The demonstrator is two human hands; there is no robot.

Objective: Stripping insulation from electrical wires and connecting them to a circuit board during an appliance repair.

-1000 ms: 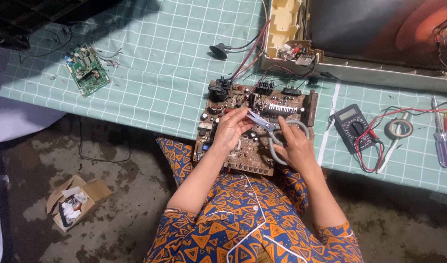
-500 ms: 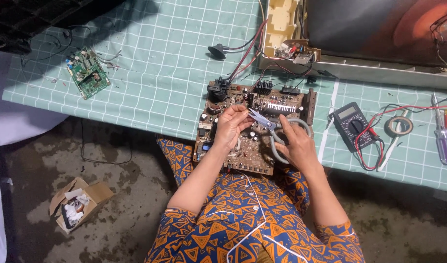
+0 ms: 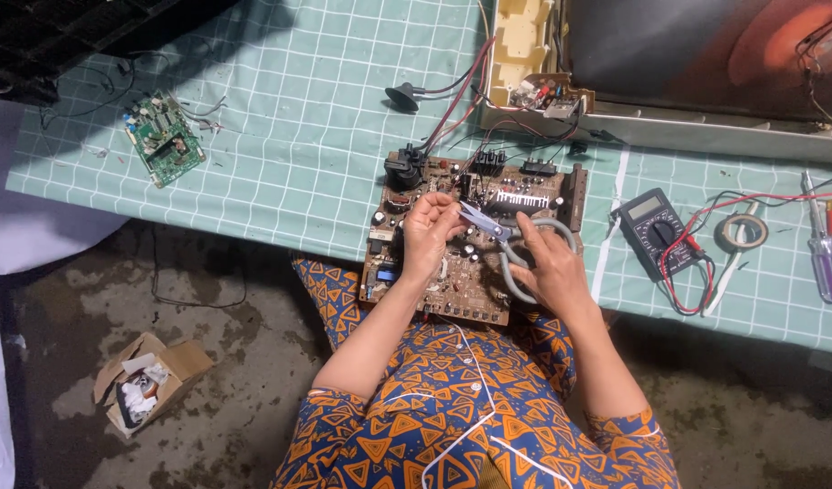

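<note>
A large brown circuit board [image 3: 461,281] rests half on the table edge, half over my lap. My left hand [image 3: 428,231] pinches a small part or wire on the board's upper middle. My right hand [image 3: 547,267] grips grey-handled scissors [image 3: 511,237], whose open blades point left toward my left fingertips. Red and black wires run from the board up to an opened appliance casing [image 3: 660,127].
A teal checked tablecloth [image 3: 298,136] covers the table. On it lie a small green circuit board [image 3: 164,136], a black suction-cup part [image 3: 404,94], a multimeter [image 3: 653,231] with red and black leads, a tape roll [image 3: 740,233] and screwdrivers [image 3: 825,254]. A cardboard box [image 3: 149,378] sits on the floor.
My hands and the scissors have stayed almost in place; my left fingers have shifted slightly on the board near the blade tips.
</note>
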